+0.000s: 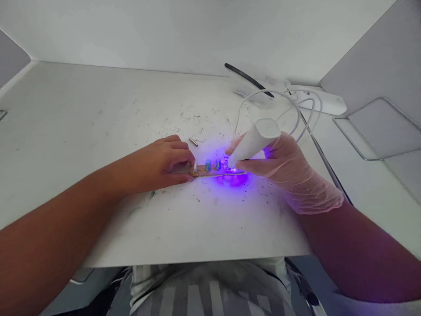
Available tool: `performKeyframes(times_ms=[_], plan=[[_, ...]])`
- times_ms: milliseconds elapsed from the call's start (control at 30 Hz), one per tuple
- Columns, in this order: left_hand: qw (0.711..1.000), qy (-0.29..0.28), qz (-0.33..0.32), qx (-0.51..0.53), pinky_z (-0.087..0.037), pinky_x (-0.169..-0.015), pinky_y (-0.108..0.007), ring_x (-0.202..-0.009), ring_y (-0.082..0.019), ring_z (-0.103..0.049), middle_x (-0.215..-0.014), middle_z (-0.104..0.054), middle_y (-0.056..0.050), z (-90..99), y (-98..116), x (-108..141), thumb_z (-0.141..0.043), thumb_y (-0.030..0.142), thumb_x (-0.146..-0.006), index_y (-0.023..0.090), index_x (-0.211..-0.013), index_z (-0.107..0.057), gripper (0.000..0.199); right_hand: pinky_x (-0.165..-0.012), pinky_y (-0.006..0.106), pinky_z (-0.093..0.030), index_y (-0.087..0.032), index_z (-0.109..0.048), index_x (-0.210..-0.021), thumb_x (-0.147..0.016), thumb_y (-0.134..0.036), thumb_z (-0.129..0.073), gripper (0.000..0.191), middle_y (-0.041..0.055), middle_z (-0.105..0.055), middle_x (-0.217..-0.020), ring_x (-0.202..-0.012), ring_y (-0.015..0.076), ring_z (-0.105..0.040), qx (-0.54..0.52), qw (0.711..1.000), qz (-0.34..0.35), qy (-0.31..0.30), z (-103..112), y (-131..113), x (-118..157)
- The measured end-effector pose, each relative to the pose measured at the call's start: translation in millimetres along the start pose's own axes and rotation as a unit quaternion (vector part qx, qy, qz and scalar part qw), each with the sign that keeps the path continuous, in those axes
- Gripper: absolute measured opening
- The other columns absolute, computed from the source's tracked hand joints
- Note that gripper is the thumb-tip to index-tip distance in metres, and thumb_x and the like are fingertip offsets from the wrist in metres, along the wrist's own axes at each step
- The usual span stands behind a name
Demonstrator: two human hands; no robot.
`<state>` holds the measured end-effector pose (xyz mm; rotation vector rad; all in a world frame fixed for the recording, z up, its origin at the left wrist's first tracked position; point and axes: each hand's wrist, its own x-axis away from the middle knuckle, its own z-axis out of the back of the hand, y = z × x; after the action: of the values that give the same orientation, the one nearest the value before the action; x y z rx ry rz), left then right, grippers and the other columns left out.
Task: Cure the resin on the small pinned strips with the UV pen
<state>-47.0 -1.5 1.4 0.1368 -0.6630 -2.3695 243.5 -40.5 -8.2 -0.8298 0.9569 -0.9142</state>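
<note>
Nail-tip strip (213, 173) sat at frame center, its right end lit violet. Your bare left hand (171, 160) pinched its left end; your gloved right hand (283, 164) was wrapped around the white handheld UV lamp (253, 142), nose down at the lit end. Small metal cylinder (193, 141) lay just above the strip, black nail file (246, 77) upper right of center.

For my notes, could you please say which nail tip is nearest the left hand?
The leftmost, pale nail tip on the strip; the others sit farther right.
</note>
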Motion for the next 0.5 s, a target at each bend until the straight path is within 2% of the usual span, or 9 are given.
performKeyframes(times_ms=[200,333,500], plan=[[1.0,-0.001,0.007,-0.002,-0.046,-0.08,-0.035,-0.101,-0.025,-0.057,-0.098,-0.072,-0.006,-1.0,-1.1,1.0,-0.064,0.049,-0.093,0.026,-0.098,-0.077,0.027,-0.075,0.035,-0.06,-0.027,-0.077,-0.089,-0.079,-0.022,-0.084,0.014,-0.0015,-0.078,-0.094,-0.085,0.0189,-0.072,-0.011,1.0,0.002,-0.016,1.3,1.6,1.2],[1.0,0.001,0.009,-0.002,-0.046,-0.079,-0.035,-0.101,-0.025,-0.057,-0.095,-0.071,-0.006,-1.4,-0.5,1.7,-0.064,0.046,-0.093,0.026,-0.097,-0.076,0.024,-0.069,0.032,-0.058,-0.027,-0.077,-0.089,-0.078,-0.02,-0.084,0.014,-0.002,-0.078,-0.092,-0.077,0.0162,-0.069,0.005,1.0,-0.01,-0.013,1.0,-0.7,1.7],[1.0,0.009,0.008,-0.002,-0.046,-0.078,-0.035,-0.1,-0.024,-0.057,-0.095,-0.071,-0.006,-2.5,-1.2,2.0,-0.064,0.044,-0.092,0.026,-0.094,-0.076,0.022,-0.062,0.03,-0.056,-0.027,-0.077,-0.089,-0.078,-0.019,-0.081,0.015,-0.0014,-0.077,-0.091,-0.08,0.0177,-0.07,0.016,1.0,-0.021,-0.004,0.4,-0.4,2.6]])
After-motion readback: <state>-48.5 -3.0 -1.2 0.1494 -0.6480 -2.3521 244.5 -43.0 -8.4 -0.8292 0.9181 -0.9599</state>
